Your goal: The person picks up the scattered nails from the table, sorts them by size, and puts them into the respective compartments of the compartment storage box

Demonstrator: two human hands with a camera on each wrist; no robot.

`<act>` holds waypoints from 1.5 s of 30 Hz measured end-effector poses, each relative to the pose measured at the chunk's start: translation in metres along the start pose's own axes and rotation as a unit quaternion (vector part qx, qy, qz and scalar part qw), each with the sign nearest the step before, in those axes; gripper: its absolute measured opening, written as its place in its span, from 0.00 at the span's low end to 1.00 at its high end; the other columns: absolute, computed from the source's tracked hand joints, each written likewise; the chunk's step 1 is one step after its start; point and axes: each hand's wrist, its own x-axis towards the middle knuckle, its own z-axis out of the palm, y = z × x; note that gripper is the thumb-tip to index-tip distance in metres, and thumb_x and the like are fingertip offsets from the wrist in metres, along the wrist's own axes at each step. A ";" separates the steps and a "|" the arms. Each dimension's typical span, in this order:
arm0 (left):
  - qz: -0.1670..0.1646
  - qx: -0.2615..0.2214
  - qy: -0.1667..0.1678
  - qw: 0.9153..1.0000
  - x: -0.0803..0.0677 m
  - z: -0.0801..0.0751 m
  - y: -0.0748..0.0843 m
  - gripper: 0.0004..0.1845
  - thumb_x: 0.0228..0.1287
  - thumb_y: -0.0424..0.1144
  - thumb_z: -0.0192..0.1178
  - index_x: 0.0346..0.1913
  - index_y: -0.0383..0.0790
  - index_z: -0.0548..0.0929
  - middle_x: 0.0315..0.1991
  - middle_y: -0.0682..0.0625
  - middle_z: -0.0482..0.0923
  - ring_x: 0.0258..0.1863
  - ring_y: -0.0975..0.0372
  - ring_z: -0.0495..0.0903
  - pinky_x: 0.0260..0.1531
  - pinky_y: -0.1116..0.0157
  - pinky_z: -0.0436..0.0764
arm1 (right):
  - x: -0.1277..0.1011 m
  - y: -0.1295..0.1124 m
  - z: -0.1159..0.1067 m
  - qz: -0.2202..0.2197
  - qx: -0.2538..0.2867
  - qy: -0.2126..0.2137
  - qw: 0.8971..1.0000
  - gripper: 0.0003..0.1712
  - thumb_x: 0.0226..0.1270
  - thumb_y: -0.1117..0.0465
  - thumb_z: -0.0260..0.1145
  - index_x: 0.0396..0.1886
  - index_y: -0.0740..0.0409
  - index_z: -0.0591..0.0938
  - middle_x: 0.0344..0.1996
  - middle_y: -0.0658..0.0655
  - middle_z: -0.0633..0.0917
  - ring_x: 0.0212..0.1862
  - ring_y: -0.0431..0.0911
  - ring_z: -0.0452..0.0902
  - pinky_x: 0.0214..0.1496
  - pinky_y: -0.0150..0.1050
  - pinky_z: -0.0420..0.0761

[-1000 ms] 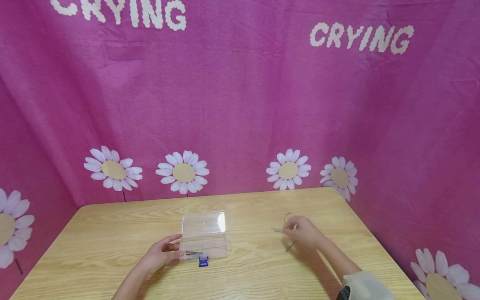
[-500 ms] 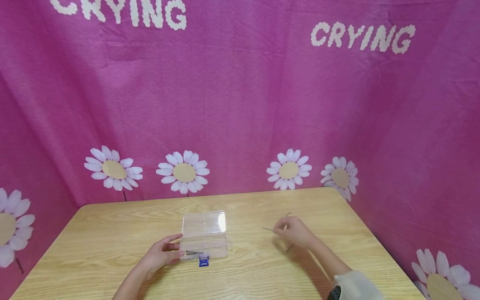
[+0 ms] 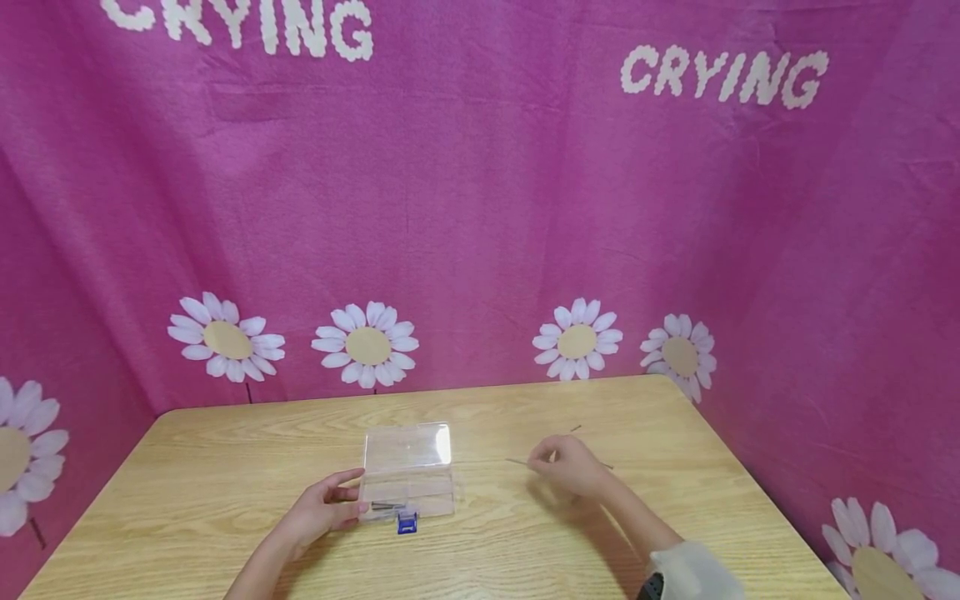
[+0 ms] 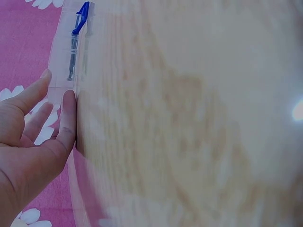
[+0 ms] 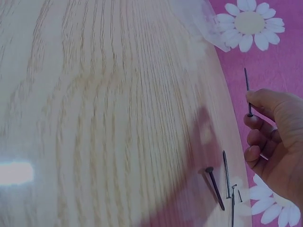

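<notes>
My right hand (image 3: 573, 468) pinches a thin metal nail (image 5: 246, 82) between thumb and forefinger, held over the table right of the box. In the right wrist view its head shows below the fingertips and its point rises above them. A clear plastic box (image 3: 408, 482) with a raised lid (image 3: 405, 446) and a blue latch (image 3: 407, 523) sits left of centre. Inside, at the front left, lie some nails (image 3: 387, 505). At the box's left side rests my left hand (image 3: 322, 510), fingers fairly straight, fingertips touching it.
Several loose nails lie on the wooden table (image 3: 480, 558) beneath and beyond the right hand, among them a thicker dark one (image 5: 216, 189). A pink curtain (image 3: 480, 208) with daisies stands behind the table and along its sides.
My right hand has moved left towards the box with the pinched nail, away from the loose nails. The left hand and the box have stayed put.
</notes>
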 end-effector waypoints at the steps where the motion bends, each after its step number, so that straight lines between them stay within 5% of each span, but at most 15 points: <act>1: 0.000 0.000 0.000 1.000 0.000 0.000 0.000 0.37 0.57 0.31 0.65 0.67 0.26 0.60 0.50 0.31 0.71 0.39 0.61 0.78 0.43 0.59 0.84 | 0.000 -0.001 0.001 -0.003 -0.003 0.001 1.000 0.07 0.61 0.58 0.65 0.33 0.56 0.84 0.30 0.51 0.82 0.28 0.40 0.71 0.30 0.31 0.74; 45: -0.016 0.003 0.019 1.000 0.001 0.002 0.002 0.36 0.55 0.30 0.65 0.66 0.27 0.62 0.49 0.32 0.73 0.40 0.61 0.78 0.42 0.59 0.84 | 0.022 -0.064 0.057 -0.082 -0.002 -0.066 0.994 0.04 0.60 0.60 0.65 0.30 0.55 0.85 0.29 0.48 0.80 0.32 0.37 0.69 0.34 0.29 0.73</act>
